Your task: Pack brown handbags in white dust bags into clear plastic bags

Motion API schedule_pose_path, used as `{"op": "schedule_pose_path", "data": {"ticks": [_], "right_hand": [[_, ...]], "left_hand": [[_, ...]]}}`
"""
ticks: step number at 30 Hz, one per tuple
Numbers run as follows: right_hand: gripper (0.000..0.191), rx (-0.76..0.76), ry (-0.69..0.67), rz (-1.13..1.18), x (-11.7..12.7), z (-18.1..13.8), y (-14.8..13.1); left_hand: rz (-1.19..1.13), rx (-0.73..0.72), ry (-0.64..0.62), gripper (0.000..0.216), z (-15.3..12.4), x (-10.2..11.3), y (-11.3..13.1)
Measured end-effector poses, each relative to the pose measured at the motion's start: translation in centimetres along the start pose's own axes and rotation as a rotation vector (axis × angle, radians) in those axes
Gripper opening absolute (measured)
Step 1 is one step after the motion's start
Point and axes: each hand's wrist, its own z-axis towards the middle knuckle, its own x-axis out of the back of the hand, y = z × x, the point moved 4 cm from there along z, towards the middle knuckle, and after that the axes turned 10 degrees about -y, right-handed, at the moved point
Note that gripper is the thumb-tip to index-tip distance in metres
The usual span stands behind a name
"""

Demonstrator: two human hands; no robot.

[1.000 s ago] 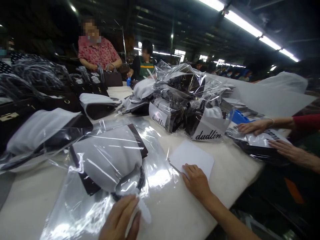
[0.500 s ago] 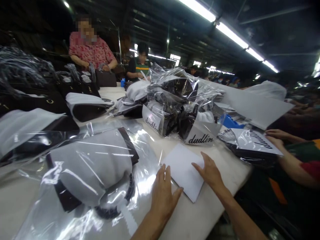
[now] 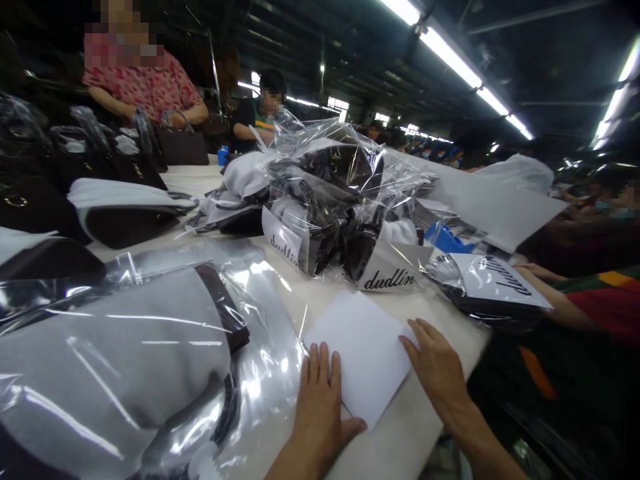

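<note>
A white sheet of paper or card (image 3: 363, 353), seemingly folded or stacked, lies on the table in front of me. Along its left edge, my left hand (image 3: 320, 407) is laid flat, fingers stretched out and thumb apart near the lower corner. My right hand (image 3: 437, 367) is at the opposite corner, its thumb and fingertips closed in on the sheet's edge. To the left, a large clear plastic bag (image 3: 265, 360) holds a dark handbag wrapped in pale grey padding (image 3: 150, 347).
Plastic-wrapped handbags with a "dudlin" card (image 3: 395, 267) are piled beyond the sheet. Another wrapped bag (image 3: 500, 283) is beside a co-worker's arm (image 3: 565, 293) at right. Dark handbags (image 3: 125, 217) line the left. A person in a red patterned shirt (image 3: 145, 87) stands behind them.
My view has shifted, so most things appear farther left. The right hand's thumb and fingers have drawn together at the sheet's corner. The left hand stays by the left edge.
</note>
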Motion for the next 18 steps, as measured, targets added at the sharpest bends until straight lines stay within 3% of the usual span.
{"op": "schedule_pose_path", "data": {"ticks": [2,4,8,12,15,18], "right_hand": [[0.041,0.007,0.129,0.096,1.0,-0.4,0.5],[0.042,-0.019,0.144,0.198,1.1,-0.9,0.8],[0.04,-0.099,-0.006,0.288,-0.8,-1.1,0.9],[0.038,-0.209,-0.059,0.249,-2.7,-0.5,2.1],[0.028,-0.212,-0.18,0.286,-3.8,-0.5,2.5],[0.028,-0.232,-0.215,0.355,-3.9,-1.1,2.6]], "left_hand": [[0.001,0.003,-0.009,0.107,0.0,0.1,0.1],[0.0,0.001,-0.007,0.106,0.0,0.2,0.1],[0.007,0.0,0.009,0.106,-0.1,0.5,0.2],[0.008,-0.015,0.001,0.105,-0.2,0.9,0.3],[0.002,-0.03,-0.021,0.108,-0.2,1.0,0.4],[0.006,-0.039,-0.032,0.112,-0.2,1.0,0.4]]}}
